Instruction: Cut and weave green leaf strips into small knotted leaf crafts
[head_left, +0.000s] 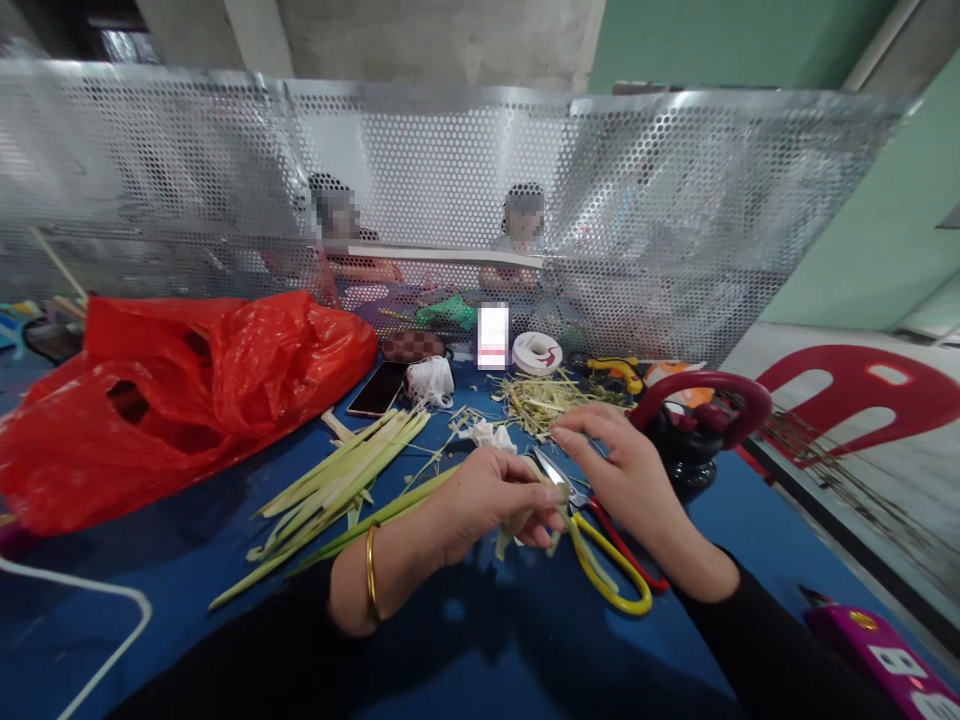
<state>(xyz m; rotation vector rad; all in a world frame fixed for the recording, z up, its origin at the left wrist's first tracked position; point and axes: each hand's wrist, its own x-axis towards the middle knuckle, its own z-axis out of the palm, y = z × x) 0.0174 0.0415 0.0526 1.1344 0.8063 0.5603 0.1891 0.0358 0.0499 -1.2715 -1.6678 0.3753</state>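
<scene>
My left hand [487, 500], with a gold bangle at the wrist, is closed on a pale green plant strip [506, 535] whose loose ends hang below the fingers. To its right, my right hand [619, 475] is stretched out with nothing visible in it. Its fingertips are near a pile of thin shredded trimmings [540, 400]. Scissors with one yellow and one red handle [615, 570] lie between and below the hands, blades pointing up and left. Left of my left arm, several long pale green stalks [337, 480] are spread on the blue table [480, 640].
A red plastic bag [187, 390] fills the left side. Behind lie a phone [377, 390], white thread [430, 382], a tape roll [537, 353] and yellow-handled pliers [619, 372]. A dark kettle-like pot [686, 450] stands right. Beyond a perforated metal screen [435, 150] sit two people.
</scene>
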